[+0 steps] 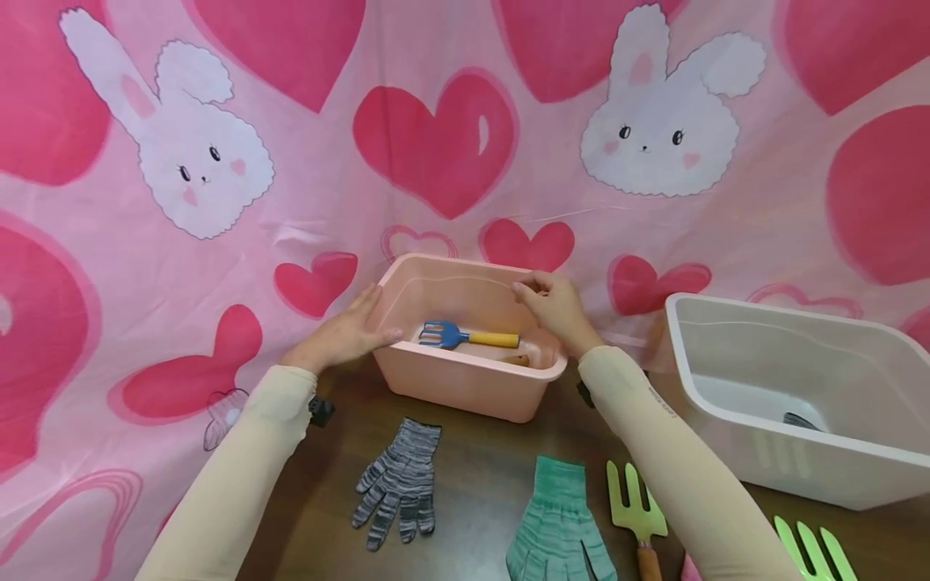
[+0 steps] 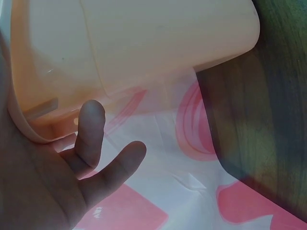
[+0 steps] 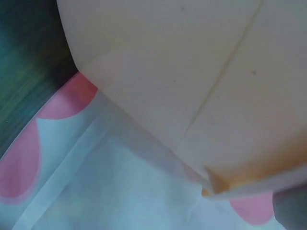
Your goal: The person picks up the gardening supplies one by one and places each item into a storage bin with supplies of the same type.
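Note:
A pink plastic tub (image 1: 465, 383) stands at the back of the dark table. My left hand (image 1: 337, 337) holds its left end, with the thumb over the front rim and the fingers along the side. In the left wrist view, two fingers of the left hand (image 2: 48, 177) extend below the rim. At the opposite end, my right hand (image 1: 558, 313) grips the tub's rim, its fingertips over the back right edge. Inside lies a blue hand rake (image 1: 450, 335) with a yellow handle. A brown wooden handle (image 1: 516, 360) shows beside it, partly hidden by the front wall.
A whitish tub (image 1: 821, 464) with a small dark object (image 1: 801, 420) inside stands at the right. In front lie a grey striped glove (image 1: 401, 488), a green glove (image 1: 559, 516), a green garden fork (image 1: 638, 516) and another green fork (image 1: 814, 549). A heart-patterned cloth (image 1: 305, 202) hangs behind.

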Tool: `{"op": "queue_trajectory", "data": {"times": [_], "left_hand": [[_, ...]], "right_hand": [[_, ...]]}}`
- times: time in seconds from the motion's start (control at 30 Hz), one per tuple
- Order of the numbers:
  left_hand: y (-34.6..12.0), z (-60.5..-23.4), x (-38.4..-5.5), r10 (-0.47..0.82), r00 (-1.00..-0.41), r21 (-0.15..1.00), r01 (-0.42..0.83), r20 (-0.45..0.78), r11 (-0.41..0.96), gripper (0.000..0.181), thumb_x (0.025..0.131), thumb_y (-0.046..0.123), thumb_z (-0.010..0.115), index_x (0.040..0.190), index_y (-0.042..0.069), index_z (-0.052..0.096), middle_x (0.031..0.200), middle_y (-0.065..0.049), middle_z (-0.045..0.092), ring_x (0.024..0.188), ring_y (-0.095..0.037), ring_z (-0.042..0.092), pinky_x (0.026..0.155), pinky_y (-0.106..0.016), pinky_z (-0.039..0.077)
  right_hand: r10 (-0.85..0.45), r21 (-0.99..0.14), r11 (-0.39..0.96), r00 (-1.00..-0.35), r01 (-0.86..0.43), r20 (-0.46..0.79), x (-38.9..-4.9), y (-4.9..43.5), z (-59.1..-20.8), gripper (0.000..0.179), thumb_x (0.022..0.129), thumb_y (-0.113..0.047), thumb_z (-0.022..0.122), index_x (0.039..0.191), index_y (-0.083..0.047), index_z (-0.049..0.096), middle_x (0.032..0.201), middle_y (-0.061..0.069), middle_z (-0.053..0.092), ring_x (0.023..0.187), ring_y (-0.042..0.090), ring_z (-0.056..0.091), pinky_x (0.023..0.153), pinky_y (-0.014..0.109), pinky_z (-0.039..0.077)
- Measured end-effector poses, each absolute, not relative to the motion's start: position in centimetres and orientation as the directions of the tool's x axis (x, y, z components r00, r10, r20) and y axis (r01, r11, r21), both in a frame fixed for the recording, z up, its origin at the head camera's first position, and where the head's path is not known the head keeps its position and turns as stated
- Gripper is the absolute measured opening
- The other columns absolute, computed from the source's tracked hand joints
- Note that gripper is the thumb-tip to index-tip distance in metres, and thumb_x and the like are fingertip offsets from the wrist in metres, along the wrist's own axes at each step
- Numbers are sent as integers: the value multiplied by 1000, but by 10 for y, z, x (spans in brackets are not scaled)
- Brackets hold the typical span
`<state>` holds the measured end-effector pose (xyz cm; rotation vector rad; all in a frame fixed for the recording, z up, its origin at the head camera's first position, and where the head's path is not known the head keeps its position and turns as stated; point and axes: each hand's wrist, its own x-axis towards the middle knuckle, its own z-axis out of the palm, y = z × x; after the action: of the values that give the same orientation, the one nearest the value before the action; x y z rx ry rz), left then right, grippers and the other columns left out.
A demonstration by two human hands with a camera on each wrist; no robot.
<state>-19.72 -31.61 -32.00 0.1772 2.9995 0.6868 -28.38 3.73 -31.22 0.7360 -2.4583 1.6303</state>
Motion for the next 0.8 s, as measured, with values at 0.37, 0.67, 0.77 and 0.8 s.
{"op": "queue_trajectory", "data": {"times": [0.37,0.67,0.77,0.8], "left_hand": [[-316,-322,-195,117,-993,428,93,-29,899,111,88,71,58,163,11,4,168,-15,4,152,-40,10,114,-65,22],[-314,-321,-196,98,-994,439,72,-38,896,109,89,67,60,163,12,3,169,-14,3,152,-40,9,114,-66,22],[-313,-321,-196,95,-995,442,70,-34,894,112,87,72,59,164,13,3,169,-13,3,152,-39,9,114,-66,22],[-313,-321,-196,97,-995,444,74,-30,893,112,86,72,59,164,12,4,169,-14,3,152,-39,9,114,-66,22]], "right_hand": [[-321,-688,552,-881,-471,346,-236,75,-299,20,98,-21,65,93,-3,72,75,10,66,65,23,56,53,32,49],[-305,-657,590,-883,-469,357,-196,106,-305,18,98,-19,65,103,-5,75,71,3,62,61,20,54,54,33,48],[-310,-641,599,-877,-480,368,-186,115,-310,14,98,-18,66,101,-8,75,69,1,60,59,19,54,53,33,48],[-311,-625,610,-873,-487,376,-182,117,-311,13,98,-19,67,100,-9,75,71,0,61,62,19,54,55,33,48]]}}
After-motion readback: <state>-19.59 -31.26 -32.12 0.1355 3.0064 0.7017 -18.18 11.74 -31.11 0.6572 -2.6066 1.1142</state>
